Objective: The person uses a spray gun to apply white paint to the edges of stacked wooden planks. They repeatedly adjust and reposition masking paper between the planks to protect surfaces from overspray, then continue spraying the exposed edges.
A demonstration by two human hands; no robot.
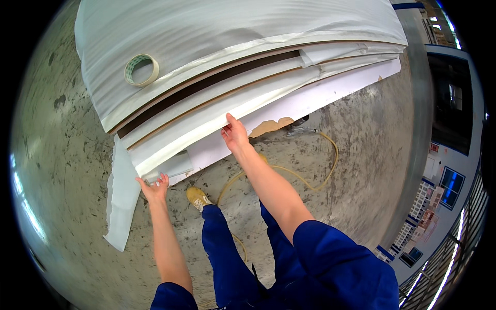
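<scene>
A stack of flat panels with brown edges (206, 76) lies in front of me, with white foam sheets between the layers. At the near left corner my left hand (155, 191) has its thumb and finger closed on the foam sheet's edge, its other fingers spread. Farther right along the same edge, my right hand (236, 135) grips the white foam sheet (191, 124) between thumb and index finger, the other fingers curled. A roll of cream tape (153, 76) lies on top of the stack, over the upper foam cover (227, 23).
Beneath the stack is a white board (330, 85) with a torn brown patch (271, 126). A foam strip (121, 201) hangs at the left corner. A yellow hose (336, 155) loops over the stained concrete floor. A machine cabinet with screens (454, 186) stands at right.
</scene>
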